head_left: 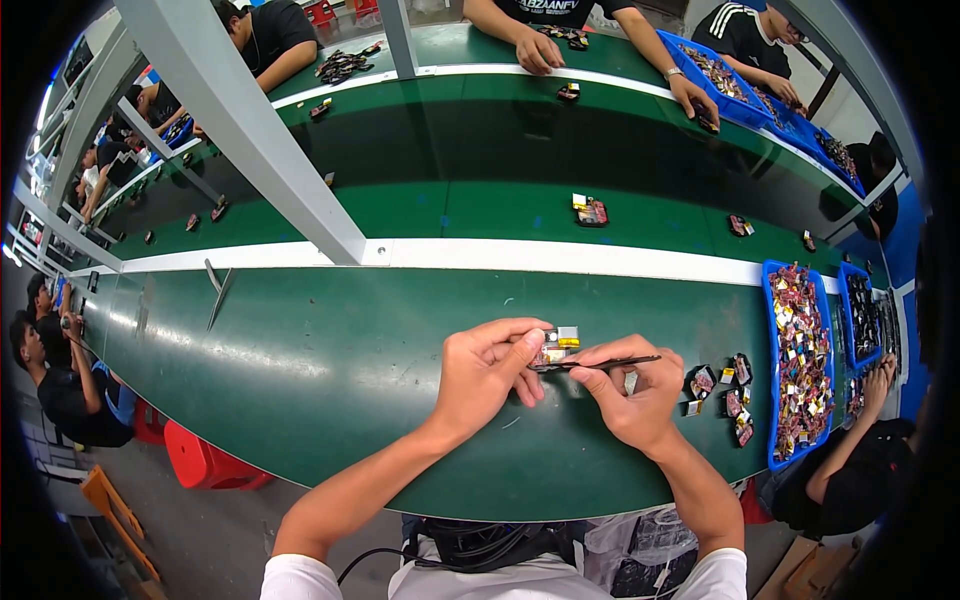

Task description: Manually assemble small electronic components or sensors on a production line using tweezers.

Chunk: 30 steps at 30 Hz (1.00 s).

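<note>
My left hand [478, 378] is closed on a small electronic assembly [557, 342], pinching it between thumb and fingers. A reddish circuit board and a yellow-and-silver block show on it. In my right hand [642, 398] lies a slim pair of dark tweezers [628, 361], pointing left with its tip against the assembly's near edge. The fingers partly hide where the tip meets it. Both hands are just above the green table [350, 400]. To the right of my right hand rest several similar assemblies in black cases [702, 382].
A blue tray [772, 400] heaped with circuit boards stands at the right, beside another blue tray [847, 310] of black parts. A pointed metal tool [219, 295] lies far left. A grey post [260, 140] rises before the conveyor belt [460, 135], which carries scattered assemblies. Co-workers sit around.
</note>
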Motion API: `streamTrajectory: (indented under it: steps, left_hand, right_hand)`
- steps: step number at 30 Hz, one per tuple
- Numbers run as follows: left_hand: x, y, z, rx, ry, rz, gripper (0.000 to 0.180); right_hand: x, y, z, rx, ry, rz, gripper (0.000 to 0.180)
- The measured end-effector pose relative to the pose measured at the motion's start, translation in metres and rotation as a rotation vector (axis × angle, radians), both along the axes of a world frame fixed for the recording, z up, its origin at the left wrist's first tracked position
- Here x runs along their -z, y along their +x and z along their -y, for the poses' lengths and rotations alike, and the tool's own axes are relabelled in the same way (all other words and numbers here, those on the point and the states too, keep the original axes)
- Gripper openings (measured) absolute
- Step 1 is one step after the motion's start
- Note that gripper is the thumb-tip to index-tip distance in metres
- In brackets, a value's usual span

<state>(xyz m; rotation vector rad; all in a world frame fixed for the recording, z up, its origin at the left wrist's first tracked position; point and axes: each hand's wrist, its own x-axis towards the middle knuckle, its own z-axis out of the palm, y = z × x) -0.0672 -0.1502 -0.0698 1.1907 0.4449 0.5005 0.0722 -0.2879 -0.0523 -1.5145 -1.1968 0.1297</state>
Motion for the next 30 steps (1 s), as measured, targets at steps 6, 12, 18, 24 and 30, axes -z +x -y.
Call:
streamTrajectory:
  steps: [6,12,18,24,30]
  left_hand:
    - [0.0,-0.002,-0.006,0.065,-0.15,-0.042,0.03]
    - [-0.006,-0.001,-0.005,0.085,-0.069,-0.062,0.024]
    - [-0.008,0.001,0.0,0.017,0.039,-0.15,0.023]
    - [-0.005,0.002,0.001,0.021,0.122,-0.186,0.023]
    - [-0.01,0.017,-0.028,-0.086,0.166,-0.231,0.019]
  right_hand:
    - [-0.003,0.002,0.0,-0.051,-0.005,0.02,0.011]
    - [-0.003,0.001,-0.001,-0.076,0.024,0.077,0.014]
    - [-0.002,0.001,-0.003,-0.079,0.032,0.197,0.015]
    - [0.002,0.002,-0.004,-0.09,0.065,0.277,0.014]
    - [-0.006,0.011,-0.004,0.059,0.124,0.016,0.013]
